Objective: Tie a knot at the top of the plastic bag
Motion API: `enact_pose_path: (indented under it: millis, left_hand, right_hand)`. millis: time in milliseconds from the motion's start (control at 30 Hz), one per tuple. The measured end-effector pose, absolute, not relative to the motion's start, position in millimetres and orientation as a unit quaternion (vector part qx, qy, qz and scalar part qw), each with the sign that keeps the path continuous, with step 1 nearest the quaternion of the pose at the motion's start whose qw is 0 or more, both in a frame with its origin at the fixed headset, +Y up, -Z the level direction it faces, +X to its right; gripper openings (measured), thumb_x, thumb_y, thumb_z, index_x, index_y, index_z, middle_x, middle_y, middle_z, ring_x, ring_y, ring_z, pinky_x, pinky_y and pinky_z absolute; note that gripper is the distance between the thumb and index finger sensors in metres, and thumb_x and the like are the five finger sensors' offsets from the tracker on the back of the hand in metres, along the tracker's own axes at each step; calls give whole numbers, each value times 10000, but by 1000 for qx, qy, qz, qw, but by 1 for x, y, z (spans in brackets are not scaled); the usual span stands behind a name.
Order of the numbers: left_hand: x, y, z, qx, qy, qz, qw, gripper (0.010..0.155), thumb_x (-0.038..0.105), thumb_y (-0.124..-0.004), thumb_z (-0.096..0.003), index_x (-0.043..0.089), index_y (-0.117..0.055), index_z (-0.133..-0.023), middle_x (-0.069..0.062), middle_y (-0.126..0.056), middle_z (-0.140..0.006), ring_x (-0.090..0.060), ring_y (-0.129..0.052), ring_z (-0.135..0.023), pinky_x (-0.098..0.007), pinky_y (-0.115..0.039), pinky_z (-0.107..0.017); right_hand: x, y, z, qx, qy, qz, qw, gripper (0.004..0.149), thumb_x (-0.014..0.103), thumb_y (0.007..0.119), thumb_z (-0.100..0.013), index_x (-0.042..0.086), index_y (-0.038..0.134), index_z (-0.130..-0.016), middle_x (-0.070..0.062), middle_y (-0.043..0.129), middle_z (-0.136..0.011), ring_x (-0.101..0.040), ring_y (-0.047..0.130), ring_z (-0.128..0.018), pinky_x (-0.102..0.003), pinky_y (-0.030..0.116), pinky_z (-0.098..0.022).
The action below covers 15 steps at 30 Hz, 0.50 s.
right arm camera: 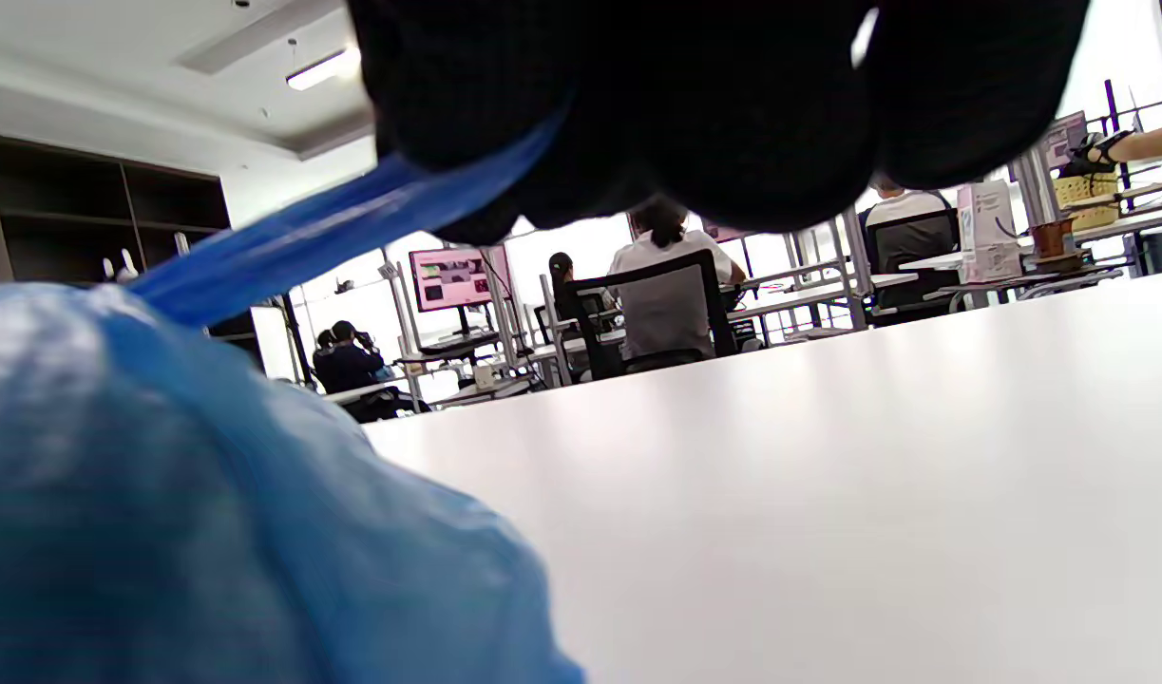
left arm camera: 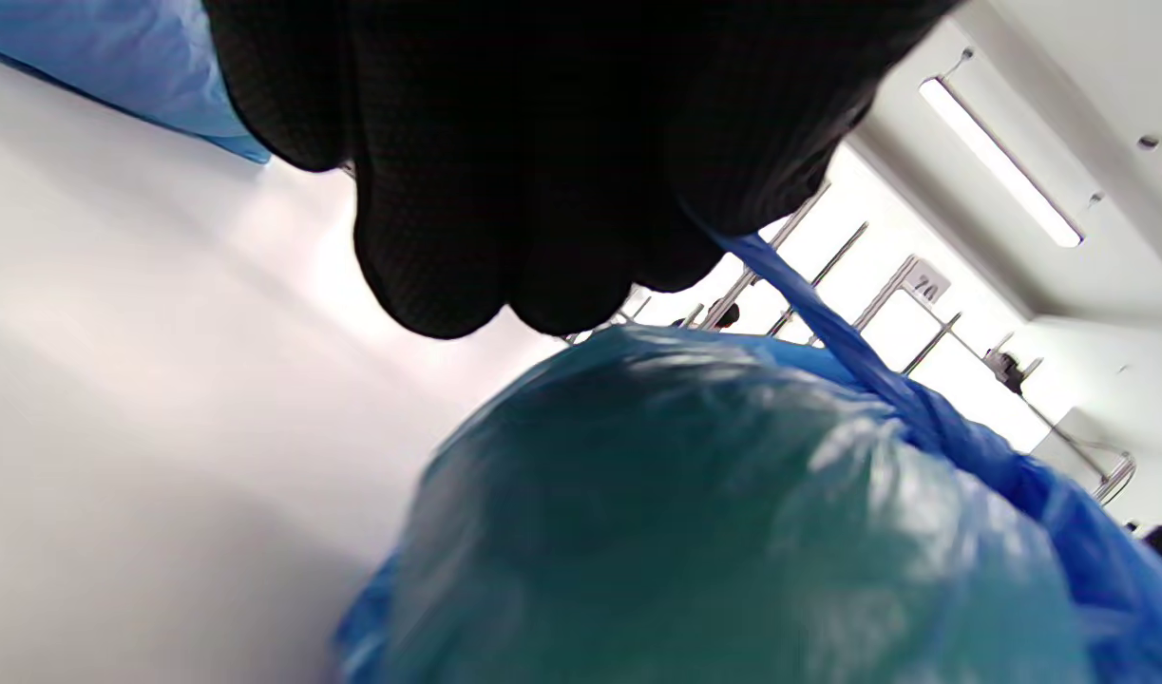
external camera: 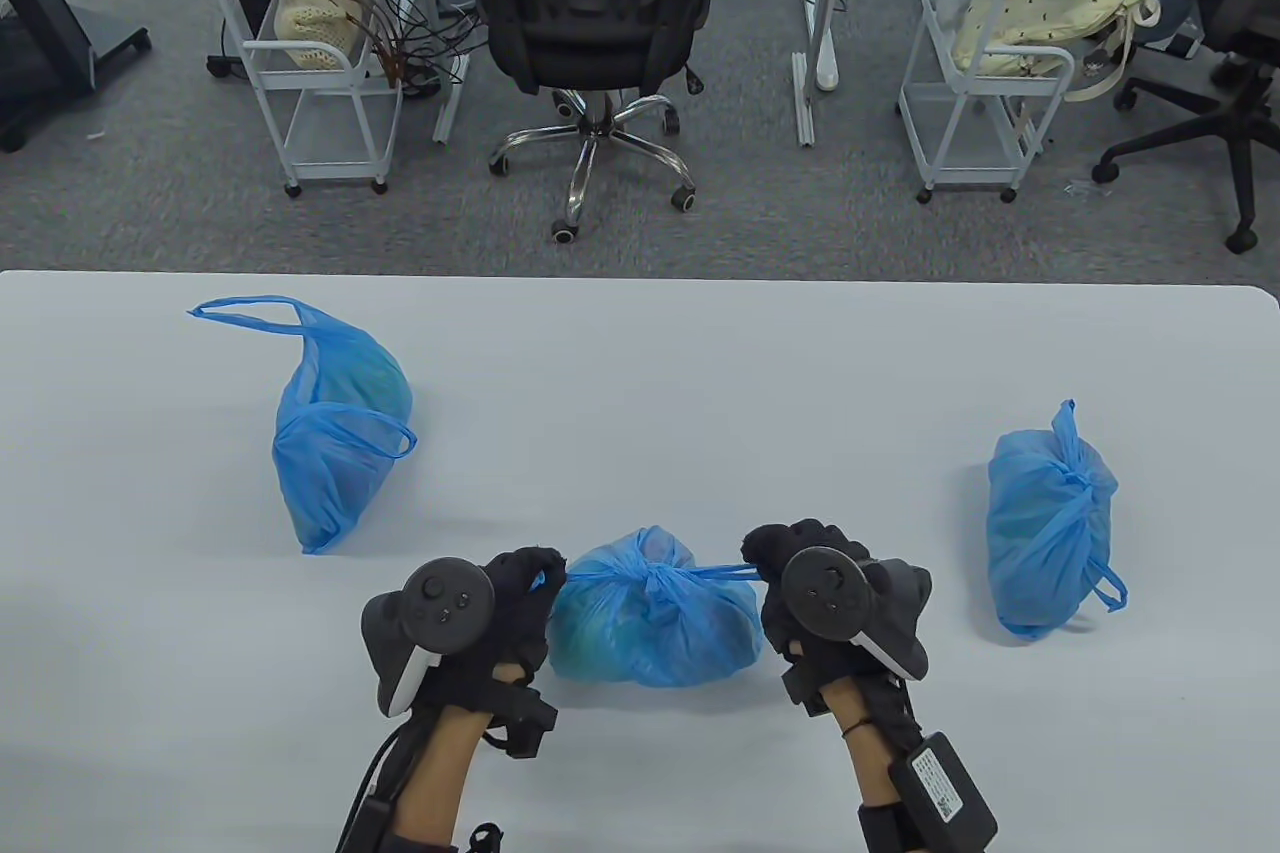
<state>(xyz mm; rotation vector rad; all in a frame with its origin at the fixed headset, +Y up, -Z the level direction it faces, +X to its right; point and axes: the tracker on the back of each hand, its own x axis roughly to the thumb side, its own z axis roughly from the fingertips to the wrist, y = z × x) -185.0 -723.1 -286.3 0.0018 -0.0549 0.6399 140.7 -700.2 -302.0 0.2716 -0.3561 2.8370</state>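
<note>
— Bag (external camera: 655, 618) is sitting at the near edge of the table (external camera: 640, 373), right between my hands. I'm taking it as the landmark.

— What are the hands doing?

— My left hand (external camera: 500, 608) is sitting just left of the bag, fingers curled round the left handle (external camera: 556, 577). The left wrist view is showing that strip (left arm camera: 828, 332) running taut from under the gloved fingers (left arm camera: 504, 237) down to the bag's top. My right hand (external camera: 810, 583) is just right of the bag, pinching the right handle (external camera: 725, 573), which is stretching straight from the fingers to the knot (external camera: 655, 578). In the right wrist view the blue strip (right arm camera: 352, 223) is disappearing into the closed fingers (right arm camera: 733, 123).

— So both are gripping?

— Yes, each one is clamping its own handle, and the two strips are lying in a near-level line across the bag's top, meeting at a bunched knot in the middle.

— Anything else around it?

— Far left of the bag and further back, a second bag (external camera: 335, 433) is lying with its handles loose and untied. Far right of the bag, a third bag (external camera: 1050, 533) is lying with its top tied. Beyond the table's far side, behind the bag, an office chair (external camera: 590, 23) is standing on grey carpet.
</note>
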Motion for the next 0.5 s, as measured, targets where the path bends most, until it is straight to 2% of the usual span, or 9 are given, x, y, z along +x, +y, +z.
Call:
enact_pose_path:
  millis: [167, 333, 500]
  left_hand:
    - [-181, -729, -288, -48, -43, 324, 944, 347, 397, -772, -540, 266, -917, -826, -8, -1043, -784, -292, -1041, -740, -570, -685, -686]
    - [-178, -734, -289, -67, -71, 333, 938, 363, 417, -743, -555, 280, -882, -862, -10, -1011, -832, -302, -1011, -785, -583, -656, -708]
    - [-172, -734, -288, -65, -88, 297, 949, 381, 438, -716, -563, 287, -862, -881, -11, -997, -864, -306, -994, -815, -600, -640, -718]
  right_hand:
    - [153, -709, -308, 62, -85, 986, 130, 348, 175, 777, -384, 198, 917, -702, -130, 910, -588, -270, 985, -397, -617, 788, -451]
    - [158, -707, -307, 51, -94, 987, 118, 405, 205, 778, -426, 146, 877, -814, -146, 904, -649, -300, 988, -474, -642, 759, -488]
    - [152, -707, -306, 39, -109, 991, 60, 363, 241, 750, -452, 173, 857, -792, -128, 895, -662, -322, 974, -518, -652, 734, -503]
